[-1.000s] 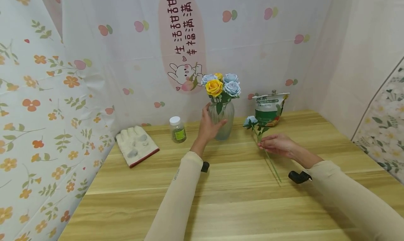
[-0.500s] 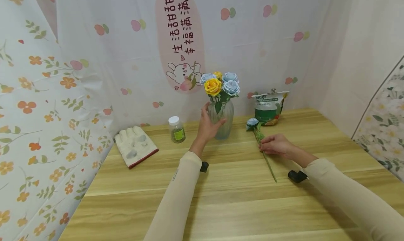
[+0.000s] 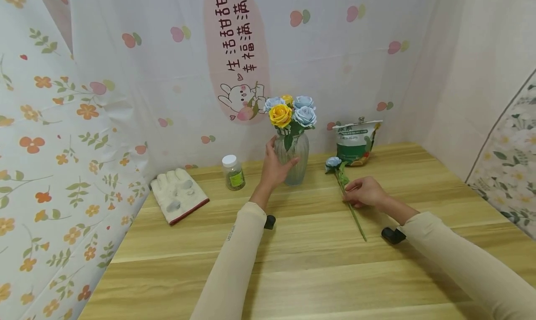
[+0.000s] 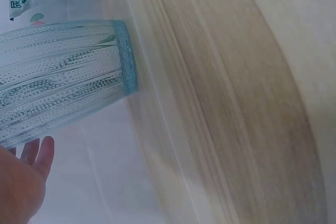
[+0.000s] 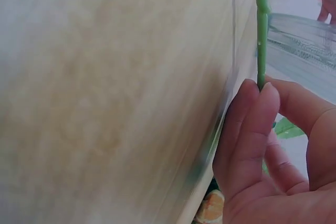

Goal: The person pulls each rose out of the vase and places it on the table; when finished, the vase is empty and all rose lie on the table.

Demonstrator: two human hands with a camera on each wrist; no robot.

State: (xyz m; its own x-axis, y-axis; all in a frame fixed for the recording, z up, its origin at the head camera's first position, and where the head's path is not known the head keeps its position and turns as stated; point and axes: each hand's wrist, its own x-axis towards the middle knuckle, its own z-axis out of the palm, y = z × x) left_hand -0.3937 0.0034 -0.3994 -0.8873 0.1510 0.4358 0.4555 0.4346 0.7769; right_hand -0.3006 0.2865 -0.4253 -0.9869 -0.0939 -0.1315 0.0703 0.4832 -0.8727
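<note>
A: Where is the single blue rose (image 3: 341, 176)?
B: Right of the vase (image 3: 295, 164) and apart from it, low over the worktop (image 3: 310, 269), bloom pointing away from the person. Whether it touches the wood, I can't tell.
A: And the grip?
B: The right hand (image 3: 365, 192) pinches the green stem (image 5: 261, 40) between thumb and fingertips, below the leaves.
A: How should it handle?
B: It looks artificial, so I'd expect it to be light, the stem fairly stiff, the petals soft and easily crushed. Mid-stem seems a sound place to hold it.
A: What about the left hand (image 3: 274, 170)?
B: It holds the vase around its left side, thumb across the front. The vase looks like ribbed glass, probably slippery and breakable, and top-heavy with those yellow roses (image 3: 280, 116) and blue roses (image 3: 304, 116). A hand on the body makes sense.
A: The surface and the room?
B: Wood-grain, seemingly smooth. A clipped bag (image 3: 353, 150) stands behind the single rose; a white-lidded jar (image 3: 234, 176) and a pale glove (image 3: 179, 196) are on the left. Printed cloth (image 3: 326, 73) hangs behind, and a flowered curtain (image 3: 75, 180) at left.
</note>
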